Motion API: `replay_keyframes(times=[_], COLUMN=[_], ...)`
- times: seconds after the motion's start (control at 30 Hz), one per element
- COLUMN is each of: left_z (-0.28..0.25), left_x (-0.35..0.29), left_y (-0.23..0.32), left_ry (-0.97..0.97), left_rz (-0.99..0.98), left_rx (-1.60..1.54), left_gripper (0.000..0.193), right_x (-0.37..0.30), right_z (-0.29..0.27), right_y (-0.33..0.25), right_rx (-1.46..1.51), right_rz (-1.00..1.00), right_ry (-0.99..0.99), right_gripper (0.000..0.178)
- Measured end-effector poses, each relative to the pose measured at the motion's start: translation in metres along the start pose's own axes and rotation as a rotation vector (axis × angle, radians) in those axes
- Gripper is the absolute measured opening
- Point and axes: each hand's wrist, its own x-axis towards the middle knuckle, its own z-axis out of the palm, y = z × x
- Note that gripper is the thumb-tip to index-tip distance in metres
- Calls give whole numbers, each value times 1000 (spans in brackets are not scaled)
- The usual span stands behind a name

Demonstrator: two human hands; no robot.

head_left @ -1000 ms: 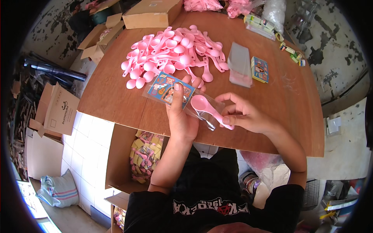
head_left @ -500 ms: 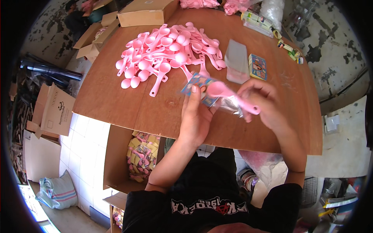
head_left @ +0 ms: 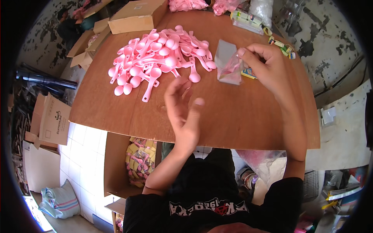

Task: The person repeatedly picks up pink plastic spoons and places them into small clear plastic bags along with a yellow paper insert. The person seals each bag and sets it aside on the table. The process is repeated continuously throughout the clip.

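My left hand [head_left: 183,116] is raised over the near part of the table, palm up, its fingers apart and loosely curled around nothing. Thumb and forefinger of my right hand [head_left: 268,68] pinch the edge of a clear plastic bag [head_left: 234,66], which is lifting off a flat stack of such bags [head_left: 225,50]. Behind that hand, a pack of small printed cards [head_left: 248,73] in yellow and blue is mostly hidden. Beyond my left hand lies a big heap of pink plastic spoons [head_left: 165,50], with one spoon [head_left: 151,83] pointing its handle toward me.
A closed cardboard box [head_left: 138,17] stands on the brown wooden table [head_left: 116,112] at the back left. Pink bundles [head_left: 188,4] and small packets [head_left: 246,19] line the far edge. Below the near edge sits an open carton [head_left: 116,163] holding packed spoons [head_left: 140,159].
The pink spoon and its printed card in a clear bag have left my hands. My left hand has opened; my right hand has moved away from me to the bag stack and gripped a bag.
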Motion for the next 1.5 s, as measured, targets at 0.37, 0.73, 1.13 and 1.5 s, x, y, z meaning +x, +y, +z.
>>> replay_keyframes(times=[0.37, 0.73, 1.13, 1.5], left_z=[25, 21, 13, 15], left_x=[27, 22, 21, 15], left_y=[28, 44, 56, 49], left_ry=[-187, -360, -769, -559], left_rz=[-144, 55, 158, 42], left_rx=[15, 468, 754, 382], left_gripper=[20, 20, 32, 38], right_x=[-38, -46, -54, -40], right_z=[11, 8, 8, -37], right_y=[-54, -58, -44, 0], right_rx=[-66, -484, -606, 788], right_rz=[7, -605, -646, 162], right_ry=[43, 6, 25, 233], right_gripper=[16, 19, 13, 10])
